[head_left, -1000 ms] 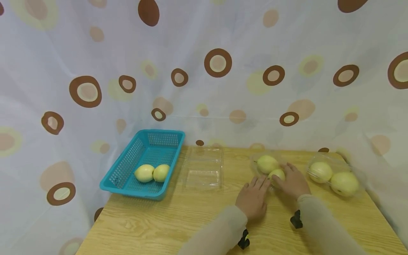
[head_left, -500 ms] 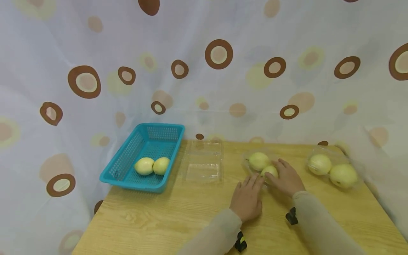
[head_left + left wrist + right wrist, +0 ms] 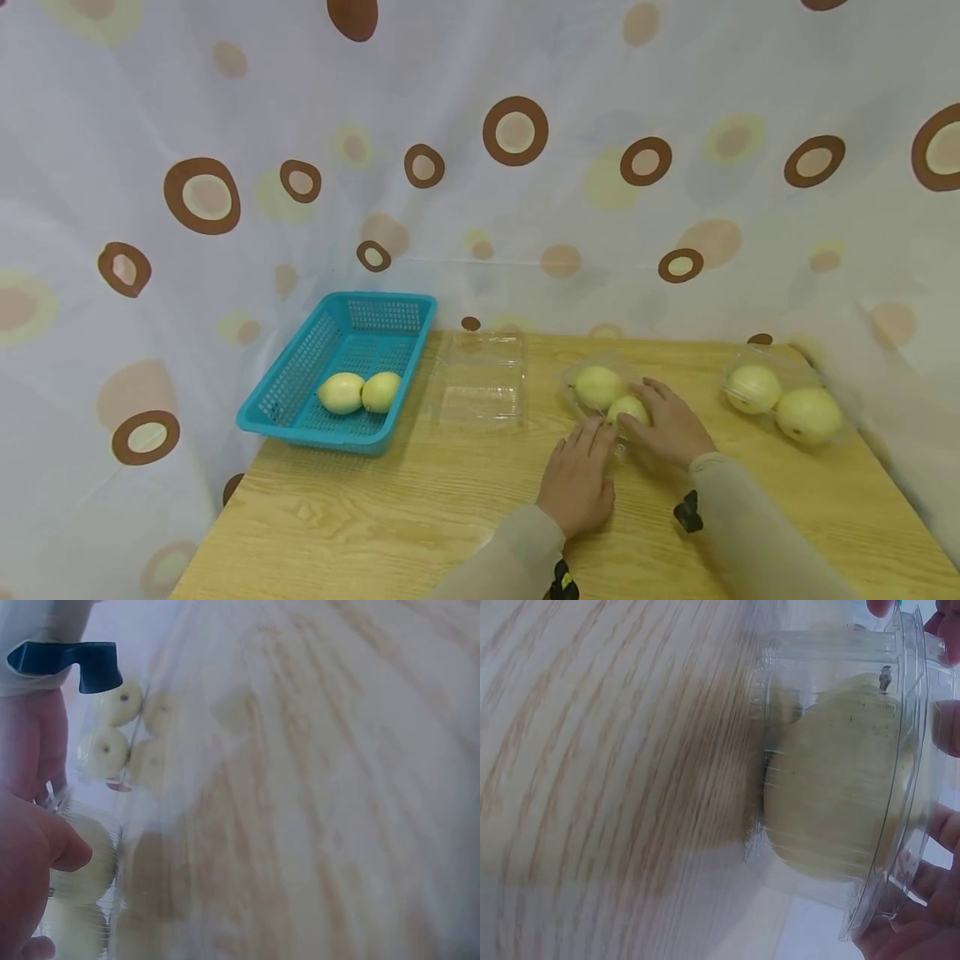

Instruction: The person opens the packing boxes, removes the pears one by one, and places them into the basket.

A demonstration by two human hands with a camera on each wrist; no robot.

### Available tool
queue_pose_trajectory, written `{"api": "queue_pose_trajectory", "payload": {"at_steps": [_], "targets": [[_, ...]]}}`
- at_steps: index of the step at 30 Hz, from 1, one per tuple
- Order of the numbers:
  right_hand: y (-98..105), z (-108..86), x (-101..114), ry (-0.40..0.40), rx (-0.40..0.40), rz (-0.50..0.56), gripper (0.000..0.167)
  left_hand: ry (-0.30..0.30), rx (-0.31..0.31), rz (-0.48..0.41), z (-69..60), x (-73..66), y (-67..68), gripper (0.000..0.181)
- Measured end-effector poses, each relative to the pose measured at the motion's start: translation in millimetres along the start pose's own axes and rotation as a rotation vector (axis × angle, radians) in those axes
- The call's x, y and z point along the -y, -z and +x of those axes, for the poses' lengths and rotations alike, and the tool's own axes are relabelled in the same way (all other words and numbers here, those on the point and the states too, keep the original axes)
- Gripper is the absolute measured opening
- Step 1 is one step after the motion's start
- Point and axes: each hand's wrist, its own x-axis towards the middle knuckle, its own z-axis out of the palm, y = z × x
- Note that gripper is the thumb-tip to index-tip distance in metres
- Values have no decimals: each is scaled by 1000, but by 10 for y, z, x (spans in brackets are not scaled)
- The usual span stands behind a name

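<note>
In the head view, a clear plastic clamshell box (image 3: 611, 367) holding two pale yellow pears lies right of the table's middle. One pear (image 3: 598, 387) is at the back, the other (image 3: 627, 412) nearer. My left hand (image 3: 577, 479) reaches the box's near edge with fairly straight fingers, its thumb apart from them. My right hand (image 3: 670, 425) grips the box's right side, thumb toward me and fingers behind. The right wrist view shows a pear (image 3: 836, 780) through the ribbed wall, with fingers (image 3: 922, 885) along the rim.
A blue plastic basket (image 3: 262, 417) with two pears stands at the left. Beside it lies an open clear clamshell (image 3: 480, 383). Another clear box (image 3: 780, 367) with two pears sits near the right edge of the wooden table (image 3: 390, 517), before a patterned curtain (image 3: 450, 83).
The box between my hands has slid left across the table, and both hands have moved with it. The basket, the open clamshell and the right-hand box have stayed put.
</note>
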Motion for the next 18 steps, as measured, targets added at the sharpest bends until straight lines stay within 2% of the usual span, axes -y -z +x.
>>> {"api": "queue_pose_trajectory", "payload": {"at_steps": [9,18], "targets": [[8,-23,-56,38,61,13,72,2,28,7,-63,-54,29,76],[65,46,-110,96,89,27,70,-29,8,43,-59,-76,32,75]]}}
